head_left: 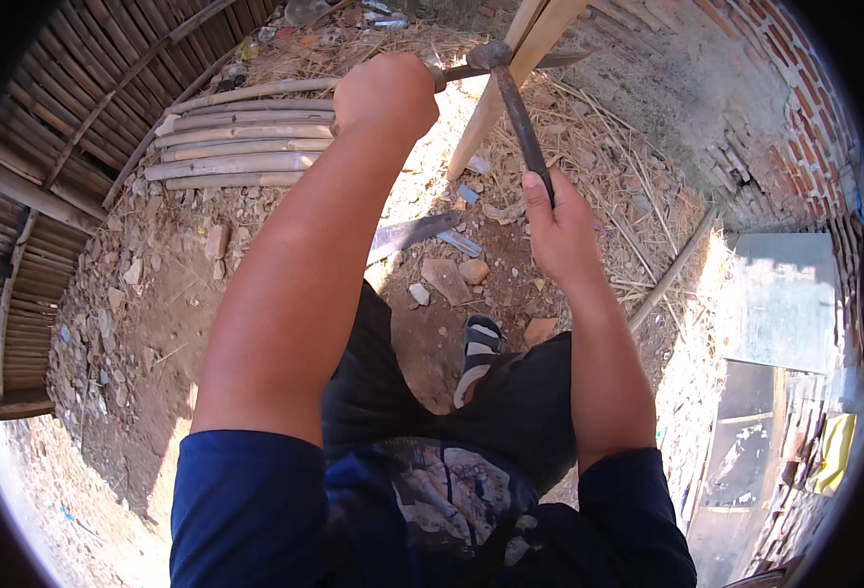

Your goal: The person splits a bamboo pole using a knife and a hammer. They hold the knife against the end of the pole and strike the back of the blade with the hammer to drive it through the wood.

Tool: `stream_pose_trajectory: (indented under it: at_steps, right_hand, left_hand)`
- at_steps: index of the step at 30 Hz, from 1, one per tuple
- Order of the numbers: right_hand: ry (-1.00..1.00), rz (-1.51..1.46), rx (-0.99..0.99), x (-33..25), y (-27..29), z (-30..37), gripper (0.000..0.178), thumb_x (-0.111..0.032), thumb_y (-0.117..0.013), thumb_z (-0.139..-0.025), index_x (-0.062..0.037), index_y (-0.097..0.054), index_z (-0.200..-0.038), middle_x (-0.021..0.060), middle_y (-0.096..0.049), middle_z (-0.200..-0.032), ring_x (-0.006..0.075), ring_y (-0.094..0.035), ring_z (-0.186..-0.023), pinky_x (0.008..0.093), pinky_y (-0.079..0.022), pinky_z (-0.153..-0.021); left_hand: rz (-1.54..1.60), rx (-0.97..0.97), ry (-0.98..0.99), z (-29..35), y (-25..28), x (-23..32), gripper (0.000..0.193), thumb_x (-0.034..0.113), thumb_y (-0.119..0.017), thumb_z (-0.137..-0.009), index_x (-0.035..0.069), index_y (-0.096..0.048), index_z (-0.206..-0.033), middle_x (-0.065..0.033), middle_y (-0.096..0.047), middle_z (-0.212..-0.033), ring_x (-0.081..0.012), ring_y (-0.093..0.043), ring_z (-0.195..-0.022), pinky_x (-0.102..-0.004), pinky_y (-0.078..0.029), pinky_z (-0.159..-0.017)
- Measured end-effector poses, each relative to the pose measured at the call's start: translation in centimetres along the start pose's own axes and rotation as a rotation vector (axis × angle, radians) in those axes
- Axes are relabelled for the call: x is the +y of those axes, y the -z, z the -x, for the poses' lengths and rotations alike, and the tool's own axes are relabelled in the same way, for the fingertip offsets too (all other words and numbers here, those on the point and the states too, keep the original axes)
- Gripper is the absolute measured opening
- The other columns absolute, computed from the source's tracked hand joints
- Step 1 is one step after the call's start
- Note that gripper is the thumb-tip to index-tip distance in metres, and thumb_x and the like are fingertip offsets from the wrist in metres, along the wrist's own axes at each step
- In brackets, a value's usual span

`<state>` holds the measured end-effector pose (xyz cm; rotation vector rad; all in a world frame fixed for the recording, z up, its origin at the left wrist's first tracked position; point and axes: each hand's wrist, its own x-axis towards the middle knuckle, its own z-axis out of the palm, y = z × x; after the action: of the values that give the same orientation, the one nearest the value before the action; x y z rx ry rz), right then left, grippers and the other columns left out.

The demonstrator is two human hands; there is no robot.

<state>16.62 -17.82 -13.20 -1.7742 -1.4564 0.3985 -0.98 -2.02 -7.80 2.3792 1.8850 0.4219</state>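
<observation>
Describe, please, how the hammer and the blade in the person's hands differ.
The hammer slants down to the right hand, while the blade runs nearly level from the left hand. The hammer has a blunt, chunky head; the blade is thin, with a pointed tip. Both are hand-held, beside pale wood.

Knife (461, 73) across split pole (538, 51), hammer (520, 122) close by

The pale pole leans, top toward one o'clock, foot toward seven, parted higher up. The knife's tip shows beyond, toward three. The dark hammer's handle runs toward five; contact is unclear.
</observation>
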Motion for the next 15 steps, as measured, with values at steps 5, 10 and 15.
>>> stream_pose_trajectory:
  at_steps: [5,10,15]
  right_hand:
    - [0.141,-0.342,0.070,-3.0,2.8,-0.1,0.043,-0.045,-0.052,-0.109,-0.0034,-0.058,-0.098,-0.0041,-0.046,-0.068,0.0059,-0.044,-0.060,0.0229,-0.037,-0.055]
    - [0.248,-0.211,0.208,1.0,-0.3,0.2,0.042,-0.044,-0.051,-0.109,-0.0044,-0.058,-0.097,-0.0040,-0.047,-0.068,0.0058,-0.045,-0.059,0.0232,-0.036,-0.053]
    - [0.072,-0.118,0.042,0.9,-0.2,-0.2,0.041,-0.044,-0.050,-0.109,-0.0055,-0.057,-0.096,-0.0041,-0.047,-0.068,0.0049,-0.044,-0.058,0.0237,-0.035,-0.052]
  left_hand:
    - [0.039,-0.038,0.002,0.2,0.4,-0.8,0.026,0.018,-0.062,-0.089,0.008,-0.078,-0.107,-0.0171,-0.076,-0.106,-0.0344,-0.074,-0.102,-0.0447,-0.060,-0.086]
    - [0.020,0.002,-0.014,-0.1,0.1,-0.3,0.023,0.022,-0.068,-0.090,0.012,-0.078,-0.108,-0.0119,-0.077,-0.104,-0.0301,-0.075,-0.097,-0.0415,-0.061,-0.083]
    - [0.032,0.014,0.054,-0.5,-0.8,-1.8,0.025,0.022,-0.066,-0.091,0.012,-0.077,-0.110,-0.0130,-0.077,-0.105,-0.0314,-0.075,-0.098,-0.0427,-0.060,-0.084]
